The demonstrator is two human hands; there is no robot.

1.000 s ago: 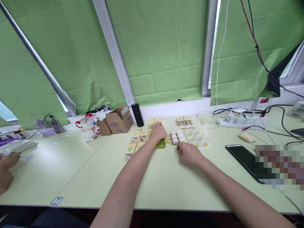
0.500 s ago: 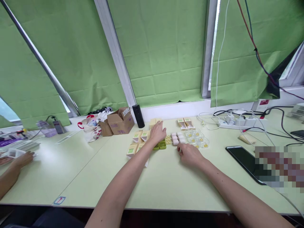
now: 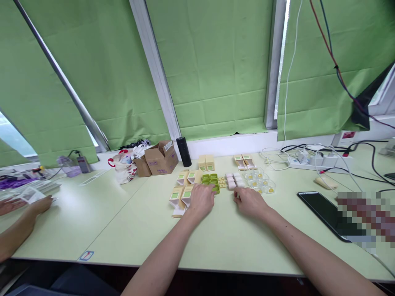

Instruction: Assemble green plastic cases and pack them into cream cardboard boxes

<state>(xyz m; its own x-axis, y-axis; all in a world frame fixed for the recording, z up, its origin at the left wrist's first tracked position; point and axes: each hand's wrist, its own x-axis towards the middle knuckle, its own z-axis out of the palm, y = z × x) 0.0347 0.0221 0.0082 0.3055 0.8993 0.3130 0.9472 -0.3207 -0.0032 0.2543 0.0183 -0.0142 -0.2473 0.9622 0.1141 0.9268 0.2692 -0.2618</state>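
My left hand (image 3: 202,201) lies at the front of a green tray with square cups (image 3: 210,176), beside small cream boxes with green labels (image 3: 187,191). Its fingers reach forward, somewhat apart; nothing shows in them, and part of the tray is hidden. My right hand (image 3: 251,202) rests on the table with fingers curled together, just in front of pale pink and white small pieces (image 3: 231,181). Whatever those fingers hold, if anything, is hidden. Between tray and pink pieces sit small yellow pieces (image 3: 221,182). Clear round cups with yellow bits (image 3: 259,180) stand to the right.
More cream boxes (image 3: 206,163) and an open pair (image 3: 245,161) stand further back. Behind are a black cylinder (image 3: 184,152) and a cardboard box (image 3: 163,158). A phone (image 3: 324,216), a power strip (image 3: 319,163) and cables lie right. Another person's hand (image 3: 41,205) works at left.
My left hand has drawn back toward me from the rear boxes to the front of the green tray, uncovering both. My right hand stays nearly in place. The view has shifted slightly.
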